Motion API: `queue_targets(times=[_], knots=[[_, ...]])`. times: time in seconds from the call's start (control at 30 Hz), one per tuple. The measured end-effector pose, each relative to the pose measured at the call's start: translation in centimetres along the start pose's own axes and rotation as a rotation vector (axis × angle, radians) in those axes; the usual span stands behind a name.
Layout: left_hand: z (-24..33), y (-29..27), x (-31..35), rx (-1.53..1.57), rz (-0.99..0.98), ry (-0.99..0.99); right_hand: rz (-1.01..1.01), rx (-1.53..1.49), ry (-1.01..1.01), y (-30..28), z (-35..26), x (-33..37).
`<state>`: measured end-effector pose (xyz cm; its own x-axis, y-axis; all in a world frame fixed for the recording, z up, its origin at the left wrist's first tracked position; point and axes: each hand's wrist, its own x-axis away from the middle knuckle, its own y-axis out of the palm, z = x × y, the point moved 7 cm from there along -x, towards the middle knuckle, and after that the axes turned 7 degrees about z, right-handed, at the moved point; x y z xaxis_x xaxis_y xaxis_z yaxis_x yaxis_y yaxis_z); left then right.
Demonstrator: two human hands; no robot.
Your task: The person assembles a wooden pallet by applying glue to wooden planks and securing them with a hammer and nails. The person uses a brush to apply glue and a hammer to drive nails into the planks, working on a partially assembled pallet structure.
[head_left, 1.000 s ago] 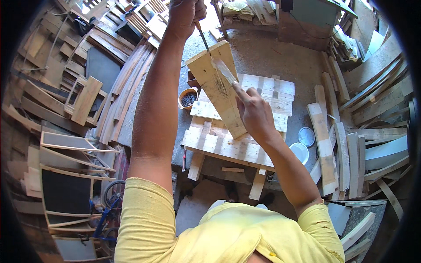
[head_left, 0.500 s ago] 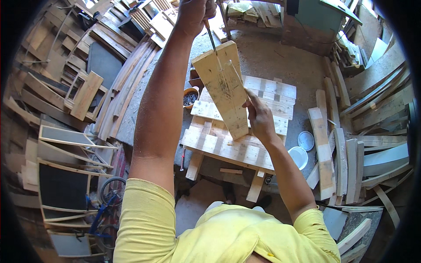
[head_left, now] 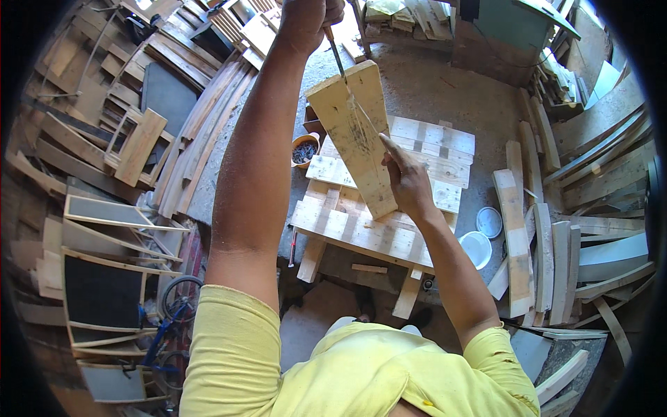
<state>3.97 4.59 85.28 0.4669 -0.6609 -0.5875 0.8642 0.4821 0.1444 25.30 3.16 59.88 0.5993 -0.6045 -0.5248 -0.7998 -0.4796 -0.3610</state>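
R hand [head_left: 408,179] turned; board [head_left: 354,146] on plank tbl [head_left: 319,217], lumber [head_left: 513,240] nrby.

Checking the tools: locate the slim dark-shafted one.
Top centre of the head view: the tool runs from the left hand to the top of the wooden board.

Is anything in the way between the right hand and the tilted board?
Only the thin pale tool held in the right hand, against the face of the tilted board. Nothing else visible stands between them; the left hand and its dark-shafted tool are up at the board's far end.
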Motion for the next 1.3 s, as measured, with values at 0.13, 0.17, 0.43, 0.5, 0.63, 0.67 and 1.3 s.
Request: queue_targets(times=[0.13,0.17,0.43,0.5,0.63,0.67,1.3], knots=[[0.3,0.3,0.2,-0.016,0.005,-0.016,0.023,-0.062,0.002,0.8,0.8,0.8],[0.4,0.4,0.2,-0.01,0.004,-0.011,0.021,-0.054,0.018,1.0,1.1,1.1],[0.5,0.6,0.4,0.011,-0.007,-0.021,0.021,-0.086,0.109,2.3,2.8,2.4],[0.7,0.6,0.4,-0.019,-0.02,0.022,0.017,-0.092,0.139,2.7,3.3,2.5],[0.7,0.5,0.4,-0.025,-0.019,-0.007,0.018,-0.088,0.114,3.6,4.0,2.9],[0.7,0.6,0.4,-0.015,-0.035,0.0,0.019,-0.088,0.117,3.8,4.3,3.2],[0.7,0.9,0.6,0.007,-0.036,-0.008,0.184,0.373,-0.252,-0.8,-4.2,0.1]])
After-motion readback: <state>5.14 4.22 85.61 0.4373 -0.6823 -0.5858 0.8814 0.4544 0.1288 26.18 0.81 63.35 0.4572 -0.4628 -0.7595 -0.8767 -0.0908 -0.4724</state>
